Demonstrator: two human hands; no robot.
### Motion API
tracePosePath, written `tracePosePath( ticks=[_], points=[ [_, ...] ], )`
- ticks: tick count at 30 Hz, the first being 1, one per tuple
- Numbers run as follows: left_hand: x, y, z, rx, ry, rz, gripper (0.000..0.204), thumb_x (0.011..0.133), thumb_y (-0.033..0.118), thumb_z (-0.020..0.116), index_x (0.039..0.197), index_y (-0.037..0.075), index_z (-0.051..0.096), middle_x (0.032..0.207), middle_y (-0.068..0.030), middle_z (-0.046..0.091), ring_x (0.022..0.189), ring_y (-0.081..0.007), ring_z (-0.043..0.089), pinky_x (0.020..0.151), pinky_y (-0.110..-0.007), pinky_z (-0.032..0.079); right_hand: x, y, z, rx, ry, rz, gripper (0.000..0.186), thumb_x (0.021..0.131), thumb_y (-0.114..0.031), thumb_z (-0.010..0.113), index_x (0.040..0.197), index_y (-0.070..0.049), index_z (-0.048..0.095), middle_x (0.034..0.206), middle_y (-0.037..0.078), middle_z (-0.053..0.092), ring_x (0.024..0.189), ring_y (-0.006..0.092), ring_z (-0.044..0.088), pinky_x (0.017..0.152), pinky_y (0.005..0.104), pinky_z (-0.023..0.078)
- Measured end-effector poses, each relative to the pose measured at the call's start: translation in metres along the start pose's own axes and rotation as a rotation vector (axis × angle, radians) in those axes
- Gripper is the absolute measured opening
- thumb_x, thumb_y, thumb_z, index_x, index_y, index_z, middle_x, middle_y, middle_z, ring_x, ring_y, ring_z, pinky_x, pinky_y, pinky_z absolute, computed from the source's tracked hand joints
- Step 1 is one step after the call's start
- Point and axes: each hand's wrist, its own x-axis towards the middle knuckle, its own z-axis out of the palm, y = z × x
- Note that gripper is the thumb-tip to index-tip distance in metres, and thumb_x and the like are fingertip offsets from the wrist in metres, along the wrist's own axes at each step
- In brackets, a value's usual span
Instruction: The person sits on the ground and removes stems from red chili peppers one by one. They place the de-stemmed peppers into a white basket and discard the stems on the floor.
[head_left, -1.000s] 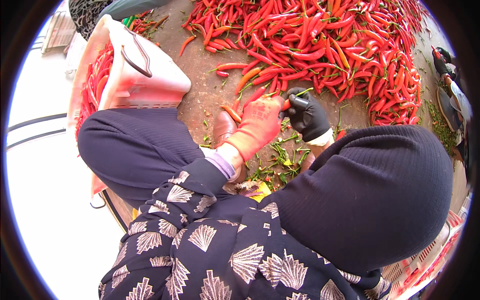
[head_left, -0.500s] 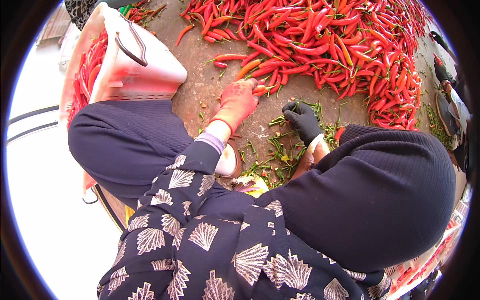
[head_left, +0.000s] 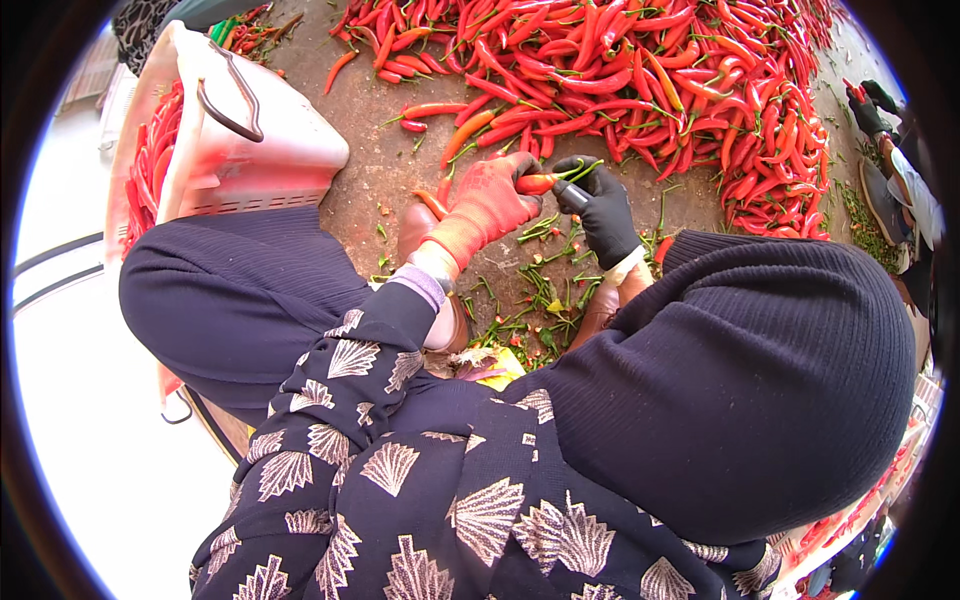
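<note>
My left hand (head_left: 485, 208), in an orange-red glove, is closed around red chili peppers. One red chili pepper (head_left: 537, 184) sticks out from its fingertips, green stem toward the right. Behind the same hand another orange-red chili pepper (head_left: 431, 204) pokes out on the left. My right hand (head_left: 608, 215), in a black glove, meets that first pepper at its stem end, fingers pinched at the green stem. Something smooth and dark grey shows at its thumb; what it is I cannot tell. Below both hands, cut green stems (head_left: 530, 325) litter the ground between my feet.
A large heap of red chili peppers (head_left: 610, 80) spreads ahead and to the right. At my left a tilted white crate (head_left: 275, 165) with a dark handle holds more peppers. Another person's gloved hand (head_left: 868, 112) and shoe (head_left: 884, 203) show at the far right.
My left hand has come back from the heap's edge with peppers in it. My right hand has risen slightly, and the two hands now meet at one pepper.
</note>
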Motion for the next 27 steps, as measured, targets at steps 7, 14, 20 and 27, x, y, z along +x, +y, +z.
tracePosePath(
  ticks=[7, 14, 20, 27],
  points=[
    [-0.022, 0.015, 0.019, 0.03, 0.014, 0.218, 0.028, 0.07, 0.012, 0.068, 0.098, 0.01, 0.066, 0.089, -0.0145, 0.067, 0.085, -0.0344, 0.065, 0.075, -0.041, 0.051, -0.007, 0.015, -0.021, 0.51, -0.165, 0.328, 0.012, 0.092, -0.016, 0.059, 0.1, -0.007, 0.062, 0.084, 0.004, 0.064, 0.074, 0.0129, 0.06, 0.061, 0.0253, 0.047],
    [-0.019, 0.016, 0.007, 0.042, 0.012, 0.155, 0.034, 0.069, 0.012, 0.068, 0.103, 0.01, 0.063, 0.095, -0.0131, 0.069, 0.094, -0.0335, 0.065, 0.082, -0.041, 0.052, -0.019, 0.042, -0.034, 0.966, -0.061, 0.394, 0.014, 0.094, -0.014, 0.057, 0.104, -0.005, 0.06, 0.088, 0.007, 0.063, 0.073, 0.0181, 0.059, 0.065, 0.0316, 0.05],
    [0.022, -0.032, -0.008, 0.266, 0.194, -0.174, 0.047, 0.075, 0.016, 0.07, 0.12, 0.01, 0.058, 0.102, -0.0175, 0.068, 0.099, -0.033, 0.065, 0.086, -0.041, 0.051, -0.019, 0.032, -0.042, 0.238, 0.191, 0.279, 0.011, 0.09, -0.012, 0.06, 0.1, -0.006, 0.06, 0.081, 0.002, 0.06, 0.064, 0.0113, 0.053, 0.057, 0.0269, 0.043],
    [0.018, -0.022, -0.017, 0.085, 0.083, -0.156, 0.053, 0.065, 0.021, 0.077, 0.115, 0.009, 0.066, 0.106, -0.0164, 0.068, 0.099, -0.0303, 0.066, 0.089, -0.037, 0.05, -0.014, 0.029, -0.02, 0.244, 0.111, 0.319, 0.027, 0.087, -0.008, 0.063, 0.113, -0.002, 0.059, 0.081, 0.003, 0.061, 0.062, 0.0103, 0.054, 0.056, 0.0242, 0.043]
  ],
)
